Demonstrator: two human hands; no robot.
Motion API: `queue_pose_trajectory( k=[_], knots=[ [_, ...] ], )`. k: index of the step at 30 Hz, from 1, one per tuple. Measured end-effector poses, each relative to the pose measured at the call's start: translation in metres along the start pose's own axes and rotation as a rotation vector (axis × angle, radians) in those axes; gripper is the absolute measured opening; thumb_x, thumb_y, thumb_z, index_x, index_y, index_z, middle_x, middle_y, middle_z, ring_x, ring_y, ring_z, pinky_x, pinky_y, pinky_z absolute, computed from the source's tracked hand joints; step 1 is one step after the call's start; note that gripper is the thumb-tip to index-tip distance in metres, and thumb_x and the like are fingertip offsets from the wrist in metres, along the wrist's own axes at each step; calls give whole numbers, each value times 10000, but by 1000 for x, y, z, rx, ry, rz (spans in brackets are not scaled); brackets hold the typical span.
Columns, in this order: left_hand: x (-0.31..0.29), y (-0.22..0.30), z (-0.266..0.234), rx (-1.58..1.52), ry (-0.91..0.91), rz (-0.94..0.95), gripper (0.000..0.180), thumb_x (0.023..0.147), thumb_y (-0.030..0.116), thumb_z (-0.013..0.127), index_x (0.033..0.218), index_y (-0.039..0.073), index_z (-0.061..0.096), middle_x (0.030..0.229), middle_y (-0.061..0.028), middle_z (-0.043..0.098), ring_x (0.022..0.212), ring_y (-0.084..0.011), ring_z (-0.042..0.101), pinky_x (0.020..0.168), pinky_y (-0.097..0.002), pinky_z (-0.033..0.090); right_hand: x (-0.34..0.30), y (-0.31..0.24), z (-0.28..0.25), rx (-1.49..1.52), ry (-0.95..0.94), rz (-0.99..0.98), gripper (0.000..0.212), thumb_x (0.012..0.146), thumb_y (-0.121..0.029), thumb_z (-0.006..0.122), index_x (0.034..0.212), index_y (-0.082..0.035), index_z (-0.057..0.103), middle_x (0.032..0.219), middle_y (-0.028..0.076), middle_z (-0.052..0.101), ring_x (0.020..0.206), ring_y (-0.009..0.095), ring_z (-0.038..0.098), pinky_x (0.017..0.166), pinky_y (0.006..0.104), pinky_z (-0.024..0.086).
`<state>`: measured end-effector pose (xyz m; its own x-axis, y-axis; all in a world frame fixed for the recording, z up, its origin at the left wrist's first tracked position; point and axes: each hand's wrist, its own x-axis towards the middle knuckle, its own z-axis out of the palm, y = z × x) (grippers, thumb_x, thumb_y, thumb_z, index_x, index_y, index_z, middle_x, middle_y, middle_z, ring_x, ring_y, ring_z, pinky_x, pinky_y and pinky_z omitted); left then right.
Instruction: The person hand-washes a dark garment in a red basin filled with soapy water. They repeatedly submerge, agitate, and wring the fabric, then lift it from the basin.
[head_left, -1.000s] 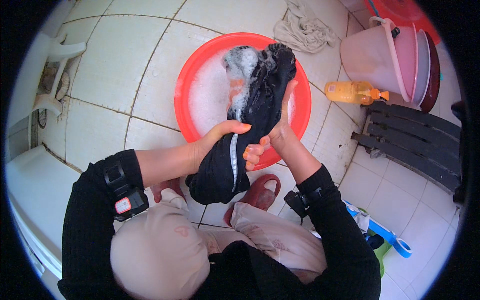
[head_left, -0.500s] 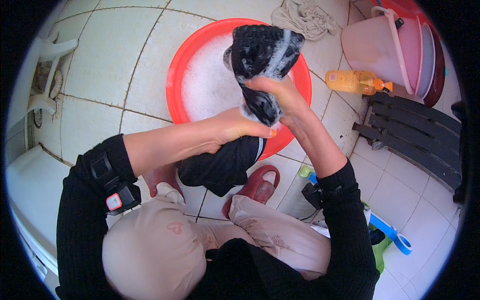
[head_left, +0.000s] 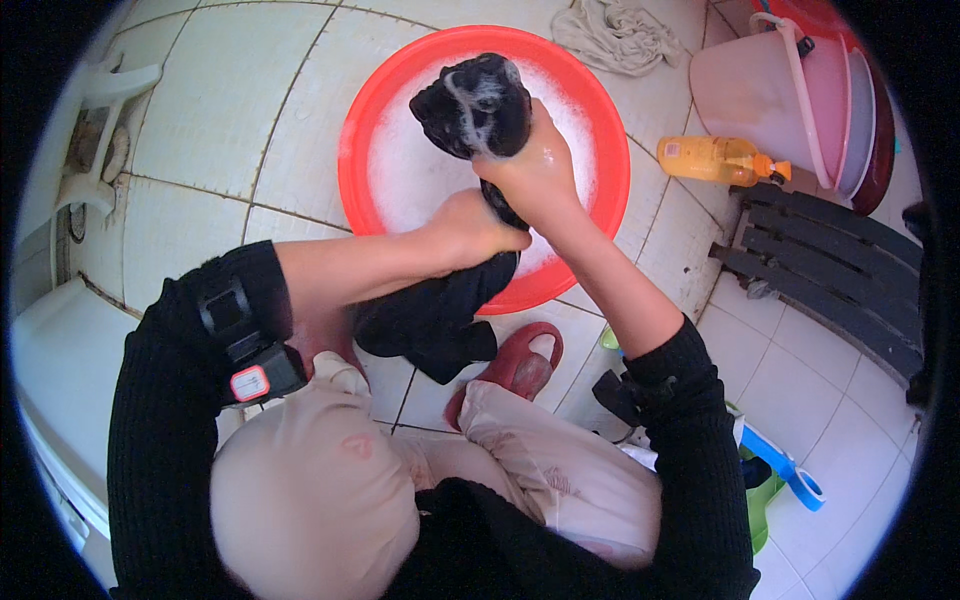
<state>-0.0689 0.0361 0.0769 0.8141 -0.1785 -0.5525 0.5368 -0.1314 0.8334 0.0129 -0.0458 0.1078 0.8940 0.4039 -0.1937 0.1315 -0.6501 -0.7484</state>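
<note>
Both my hands grip a wet black garment (head_left: 428, 318) above a red basin (head_left: 357, 190) of white suds (head_left: 410, 165). My right hand (head_left: 538, 168) is closed round its upper part, and a bunched, foam-streaked end sticks out beyond the fist to the far left. Just below, my left hand (head_left: 468, 228) is wrapped round the cloth close to the right one. From there the garment drapes over the basin's near rim and down between my feet. Some fingers of each hand are hidden by the hands and cloth.
A crumpled pale cloth (head_left: 618, 38) lies on the tiles at the back. To the right are a yellow bottle (head_left: 710, 158) on its side, a pinkish bucket (head_left: 745, 85) and a dark slatted bench (head_left: 830, 265). Red slippers (head_left: 525, 362) stand close to the basin's near side.
My right hand has turned and shifted left, swinging the bunched end of the garment left over the suds. The cloth between my hands looks more tightly gathered. Both hands keep their hold.
</note>
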Motion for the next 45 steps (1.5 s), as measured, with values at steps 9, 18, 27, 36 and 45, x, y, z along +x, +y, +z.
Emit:
queue_pose_trajectory(
  k=[9, 18, 27, 36, 45],
  knots=[
    [-10, 9, -16, -684, -300, 154, 505, 776, 309, 754, 1144, 23, 558, 1038, -53, 606, 956, -163, 567, 843, -299, 447, -1, 5, -17, 419, -144, 256, 487, 634, -184, 702, 1057, 22, 576, 954, 135, 657, 893, 231, 636, 812, 322, 485],
    [-16, 45, -32, -858, -306, 34, 432, 767, 252, 758, 1106, 63, 568, 995, -43, 614, 863, -139, 599, 734, -286, 496, -7, 9, -62, 708, -539, 282, 823, 857, -672, 441, 1303, 19, 420, 1289, 154, 505, 1190, 255, 483, 988, 397, 380],
    [-32, 39, -29, -1043, -624, -163, 518, 796, 348, 624, 1173, 15, 501, 737, -9, 528, 615, -99, 490, 601, -235, 411, -23, 38, -4, 1578, -540, 234, 1106, 618, -863, 432, 1461, -173, 236, 1425, 173, 367, 1239, 421, 423, 1025, 544, 367],
    [-37, 23, -31, -1325, -584, -180, 435, 811, 366, 600, 1064, 17, 538, 717, -25, 533, 606, -132, 503, 568, -257, 421, 16, 15, -24, 1260, -527, -143, 1202, 515, -726, 737, 1454, -153, 250, 1392, 157, 396, 1271, 277, 435, 1038, 411, 410],
    [-43, 38, -28, -984, -451, -80, 381, 769, 261, 744, 1052, 56, 593, 893, -22, 636, 757, -109, 615, 658, -260, 503, 6, 11, -44, 1129, -515, 96, 853, 740, -588, 674, 1313, -5, 431, 1234, 150, 550, 1058, 227, 599, 907, 362, 506]
  ],
)
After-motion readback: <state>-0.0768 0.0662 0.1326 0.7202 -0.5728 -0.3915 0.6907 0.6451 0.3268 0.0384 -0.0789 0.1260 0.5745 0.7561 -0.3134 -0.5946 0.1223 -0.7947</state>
